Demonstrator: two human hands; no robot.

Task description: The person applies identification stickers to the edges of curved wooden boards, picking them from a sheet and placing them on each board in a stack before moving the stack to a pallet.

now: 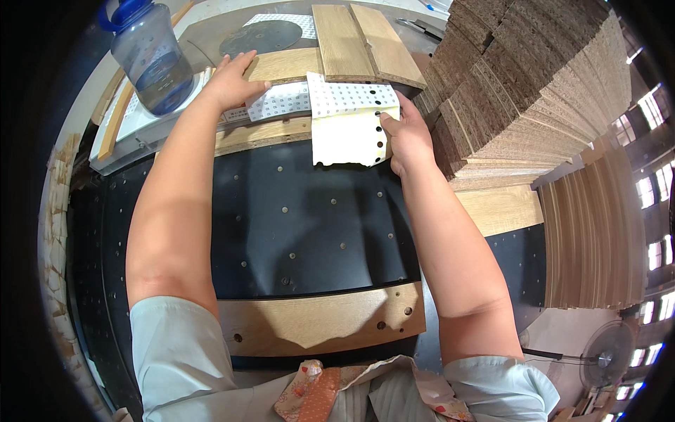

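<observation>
My right hand (409, 135) grips the right edge of a creased sheet of small printed stickers (344, 133), thumb on top, fingers behind. Dark round holes run down that edge, and the sheet's lower part is plain pale backing. With fingers spread, my left hand (235, 81) rests at the left end of a light wood board (285, 65). Another strip of printed stickers (281, 100) hangs below this board, between my hands. Two wood-faced boards (344, 42) lie side by side just beyond the sheet.
A blue water bottle (158, 63) stands left of my left hand. Tall stacks of particle board (520, 84) and panels (594, 232) rise at right. A drilled board (316, 323) lies nearest me on the black studded tabletop (309, 218). A pen-like tool (420, 28) lies far back.
</observation>
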